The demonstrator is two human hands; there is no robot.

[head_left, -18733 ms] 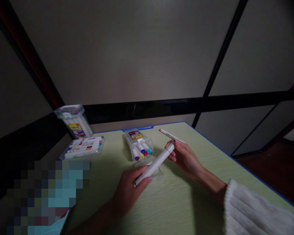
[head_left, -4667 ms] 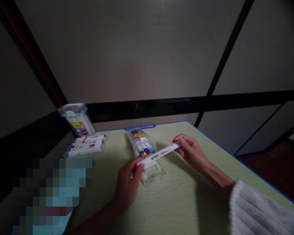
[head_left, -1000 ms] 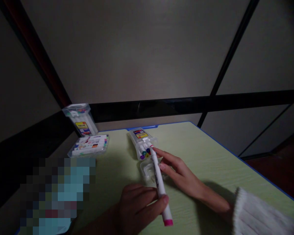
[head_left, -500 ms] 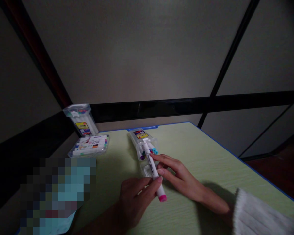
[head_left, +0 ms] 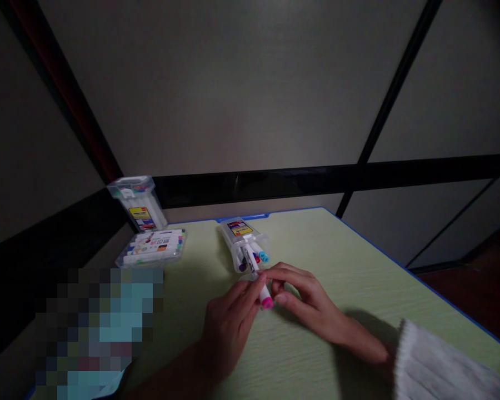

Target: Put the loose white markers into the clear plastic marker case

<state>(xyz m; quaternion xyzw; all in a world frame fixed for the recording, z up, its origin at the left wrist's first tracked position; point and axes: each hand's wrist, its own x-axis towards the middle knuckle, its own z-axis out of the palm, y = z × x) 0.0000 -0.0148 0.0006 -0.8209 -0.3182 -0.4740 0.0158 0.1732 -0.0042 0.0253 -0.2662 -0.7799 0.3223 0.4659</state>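
A white marker (head_left: pixel 265 293) with a pink end points away from me, its far end inside the mouth of a clear plastic marker case (head_left: pixel 234 242). My left hand (head_left: pixel 235 316) pinches the marker near its pink end. Alongside it, my right hand (head_left: pixel 302 291) has its index fingertip at the marker's upper side, thumb and index apart. The case lies on its side with its mouth towards me. Inside are several markers, among them a light blue one (head_left: pixel 263 256) and a purple-ended one (head_left: pixel 242 267).
At the back left, a tall clear marker case (head_left: pixel 144 206) stands upright behind a flat clear case of markers (head_left: pixel 154 247). A blurred-out light blue object (head_left: pixel 120 316) lies at the left edge of the pale green table (head_left: pixel 358 278). A panelled wall (head_left: pixel 250 100) rises behind.
The marker has slid away from me, deeper into the case mouth. My left hand has moved forward with it, while my right hand has barely shifted.
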